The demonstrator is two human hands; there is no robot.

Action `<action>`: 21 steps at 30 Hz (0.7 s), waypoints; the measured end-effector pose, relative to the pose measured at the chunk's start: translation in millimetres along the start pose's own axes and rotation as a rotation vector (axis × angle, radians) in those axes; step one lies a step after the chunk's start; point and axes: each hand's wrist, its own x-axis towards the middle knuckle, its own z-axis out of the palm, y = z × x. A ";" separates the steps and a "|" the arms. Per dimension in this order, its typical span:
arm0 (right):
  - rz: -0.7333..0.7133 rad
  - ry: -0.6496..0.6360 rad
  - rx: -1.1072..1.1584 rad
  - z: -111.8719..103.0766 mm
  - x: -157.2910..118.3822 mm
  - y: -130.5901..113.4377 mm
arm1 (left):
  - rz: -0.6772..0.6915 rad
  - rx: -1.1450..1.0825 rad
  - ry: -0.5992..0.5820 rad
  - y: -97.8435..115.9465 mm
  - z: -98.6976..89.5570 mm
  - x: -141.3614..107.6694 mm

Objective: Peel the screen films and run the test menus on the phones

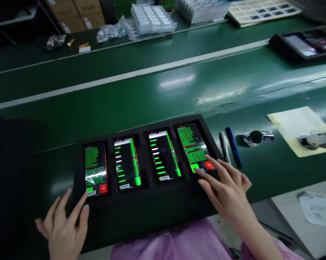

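Several smartphones lie lit in the slots of a black foam tray (141,137) on the green bench. My left hand (64,224) is open, its index fingertip at the green button low on the leftmost phone (95,162). My right hand (228,187) has its fingers spread over the rightmost phone (191,144), with a fingertip at its green button. Both outer phones show green text lines and a red Fail button. Between them, a second phone (127,159) and a third phone (163,151) show green and white bars. Neither hand holds anything.
Right of the tray lie a silver pen (224,146), a blue pen (233,146) and a shiny metal piece (257,138). Farther right is a yellowish sheet (293,126). Another black tray (290,54) sits on the green belt. Clear plastic trays (152,20) stand at the back.
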 end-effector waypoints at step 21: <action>0.153 -0.283 -0.065 57.4 74.7 -39.5 | -0.272 0.025 -0.477 118.9 36.5 122.4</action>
